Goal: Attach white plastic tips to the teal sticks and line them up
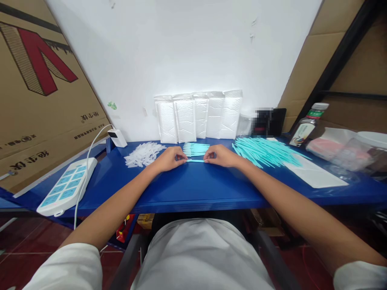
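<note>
Well, over the blue table (196, 183), one teal stick (196, 160) spans the gap between my hands, its long axis running left to right. My left hand (171, 159) has its fingers clamped on the left end, my right hand (222, 156) on the right end, so neither is nearer. Just to the far side, a row of teal sticks (196, 149) lies roughly parallel; beyond it, white packs (185, 117) stand by the wall (193, 48).

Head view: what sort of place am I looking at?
Probably a small handwork station, perhaps in a workshop, judging by the loose pile of turquoise sticks, the heap of small whitish pieces and the row of white, padded-looking packets.
</note>
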### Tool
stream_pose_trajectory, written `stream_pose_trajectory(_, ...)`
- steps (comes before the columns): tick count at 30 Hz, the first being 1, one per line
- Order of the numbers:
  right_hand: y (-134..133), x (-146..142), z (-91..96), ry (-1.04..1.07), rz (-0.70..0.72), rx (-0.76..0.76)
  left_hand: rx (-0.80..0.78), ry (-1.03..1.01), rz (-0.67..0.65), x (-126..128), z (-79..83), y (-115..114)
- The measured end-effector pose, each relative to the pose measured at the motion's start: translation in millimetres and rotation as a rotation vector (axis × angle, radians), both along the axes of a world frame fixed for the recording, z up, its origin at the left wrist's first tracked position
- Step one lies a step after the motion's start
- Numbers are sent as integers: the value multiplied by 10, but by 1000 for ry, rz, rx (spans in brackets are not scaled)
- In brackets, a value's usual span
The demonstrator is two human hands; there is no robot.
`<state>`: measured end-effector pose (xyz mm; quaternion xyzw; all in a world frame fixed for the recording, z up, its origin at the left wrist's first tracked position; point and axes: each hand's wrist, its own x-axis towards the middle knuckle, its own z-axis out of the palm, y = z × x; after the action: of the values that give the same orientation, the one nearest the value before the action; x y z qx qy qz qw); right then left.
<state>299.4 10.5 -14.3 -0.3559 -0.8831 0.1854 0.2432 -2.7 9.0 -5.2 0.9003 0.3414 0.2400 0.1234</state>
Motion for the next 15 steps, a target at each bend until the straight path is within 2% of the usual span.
stream_pose_trajectory(9,5,-20,-16,-11,-28,3,40,132,5,13,36,-36)
stream_pose_trajectory(15,-13,-26,-3,-38,-64,-19,40,133,18,6,5,-10)
